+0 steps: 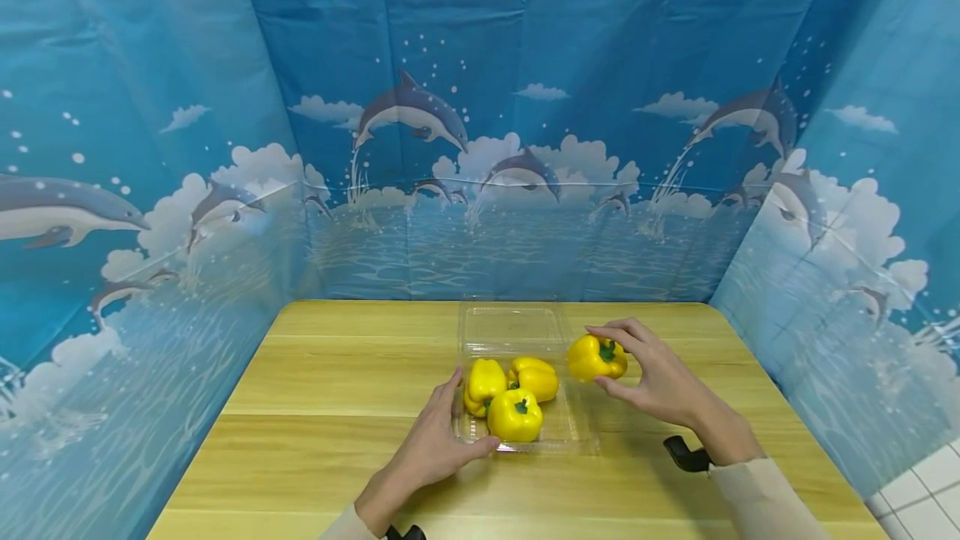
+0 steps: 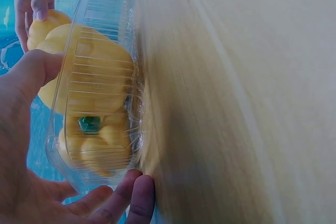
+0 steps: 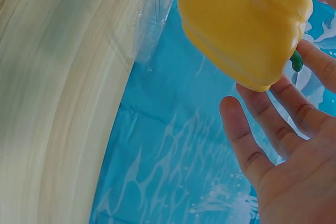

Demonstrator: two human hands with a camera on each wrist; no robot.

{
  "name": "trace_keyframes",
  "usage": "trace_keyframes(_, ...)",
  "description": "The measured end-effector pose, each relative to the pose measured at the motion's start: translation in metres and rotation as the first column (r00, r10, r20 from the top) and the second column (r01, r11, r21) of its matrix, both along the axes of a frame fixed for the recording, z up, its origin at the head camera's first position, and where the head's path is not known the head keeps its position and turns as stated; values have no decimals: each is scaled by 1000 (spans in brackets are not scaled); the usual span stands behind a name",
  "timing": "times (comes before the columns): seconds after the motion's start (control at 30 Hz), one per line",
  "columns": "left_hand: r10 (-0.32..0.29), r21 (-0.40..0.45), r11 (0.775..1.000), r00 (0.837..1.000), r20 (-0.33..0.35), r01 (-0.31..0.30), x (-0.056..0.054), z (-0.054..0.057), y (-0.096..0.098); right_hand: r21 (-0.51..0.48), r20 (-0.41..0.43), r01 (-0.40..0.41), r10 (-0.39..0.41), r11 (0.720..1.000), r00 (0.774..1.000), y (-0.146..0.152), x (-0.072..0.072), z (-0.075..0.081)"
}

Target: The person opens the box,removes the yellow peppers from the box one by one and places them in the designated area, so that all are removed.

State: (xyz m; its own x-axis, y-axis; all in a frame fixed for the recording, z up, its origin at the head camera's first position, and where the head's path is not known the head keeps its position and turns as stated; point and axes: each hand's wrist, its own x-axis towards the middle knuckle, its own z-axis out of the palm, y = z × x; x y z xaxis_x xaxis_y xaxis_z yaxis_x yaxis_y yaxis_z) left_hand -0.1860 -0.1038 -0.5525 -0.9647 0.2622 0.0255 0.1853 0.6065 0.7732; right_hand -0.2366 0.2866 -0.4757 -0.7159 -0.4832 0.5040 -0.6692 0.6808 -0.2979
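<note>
Here the wooden table [image 1: 337,373] is flanked and backed by blue curtains [image 1: 495,65], printed with leaping dolphins [image 1: 412,109] and puffy clouds [image 1: 862,215]; white tiles [image 1: 903,490] are glimpsed lower right!

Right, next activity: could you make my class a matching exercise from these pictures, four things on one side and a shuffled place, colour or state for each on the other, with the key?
Column one
1. Box
2. Left hand
3. Backdrop
4. Right hand

Column two
A. Gripping one yellow pepper
B. Blue, printed with dolphins
C. Clear, with three peppers inside
D. At the box's near left corner

Pairs: 1-C, 2-D, 3-B, 4-A
</note>
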Motion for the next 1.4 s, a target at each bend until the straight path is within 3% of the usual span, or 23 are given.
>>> trace_keyframes(0.5, 8, -12, 1000, 1000, 0, -8, -3, -4, 0, -14, 29, 23, -23, 1000, 999, 9, -5, -9)
trace_keyframes(0.77, 1, -1, 1000, 1000, -15, -1, 0, -1, 0, -17, 73, 65, -64, 998, 995, 12, -4, -10)
trace_keyframes(1.4, -4, 9, 1000, 1000, -9, 4, 1, 0, 0, -4, 85, 103, -103, 995, 991, 25, -9, -22)
